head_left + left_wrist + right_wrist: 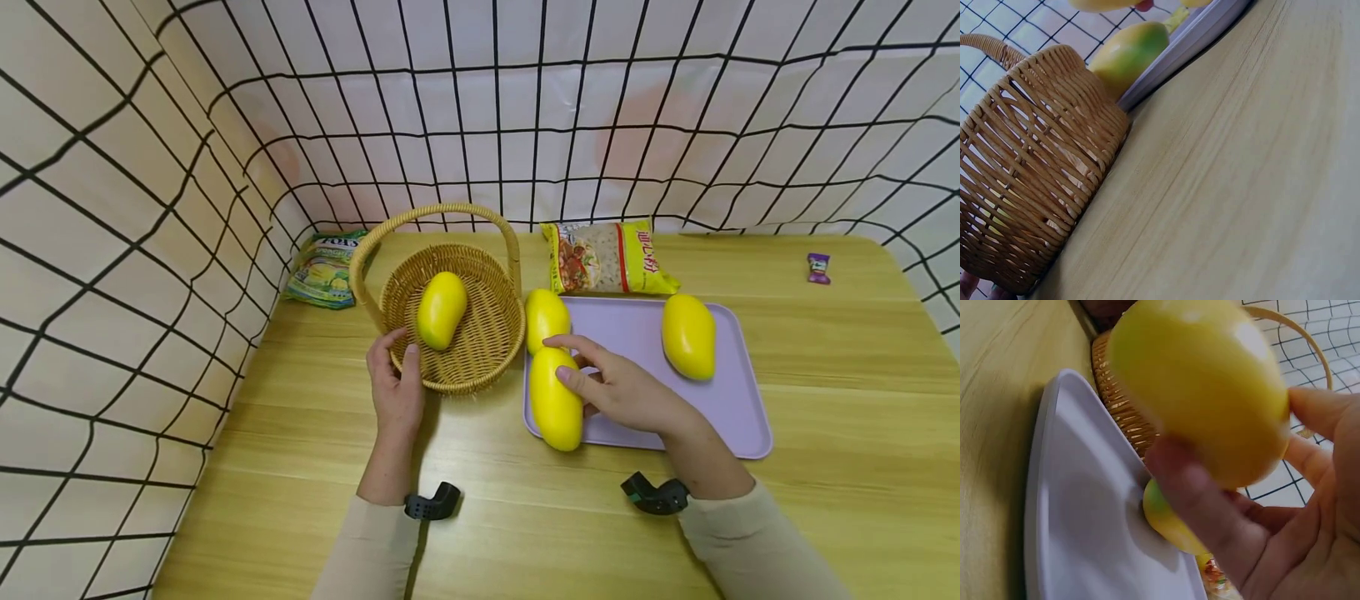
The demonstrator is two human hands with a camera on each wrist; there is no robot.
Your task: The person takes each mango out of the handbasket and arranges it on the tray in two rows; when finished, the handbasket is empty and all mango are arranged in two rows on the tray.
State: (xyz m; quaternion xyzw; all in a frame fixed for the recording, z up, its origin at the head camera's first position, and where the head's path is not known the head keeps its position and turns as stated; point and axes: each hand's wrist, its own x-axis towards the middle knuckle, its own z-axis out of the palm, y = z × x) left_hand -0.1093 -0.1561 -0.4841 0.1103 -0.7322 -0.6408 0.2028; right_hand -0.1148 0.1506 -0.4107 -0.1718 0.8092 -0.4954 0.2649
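Observation:
A yellow mango is held in my right hand, thumb on one side and fingers on the other. In the right wrist view this mango is up above the tray. My left hand rests against the near left side of the wicker basket, with thumb and forefinger spread. Only its fingertips show in the left wrist view, low by the basket's wall. Inside the basket lies one mango. Two more mangoes are on the lilac tray: one mango at its left end, another mango at its right.
Behind the tray lies a yellow food packet. A green packet sits left of the basket, and a small purple wrapped sweet lies far right. Black wire mesh runs along the back and sides of the wooden table.

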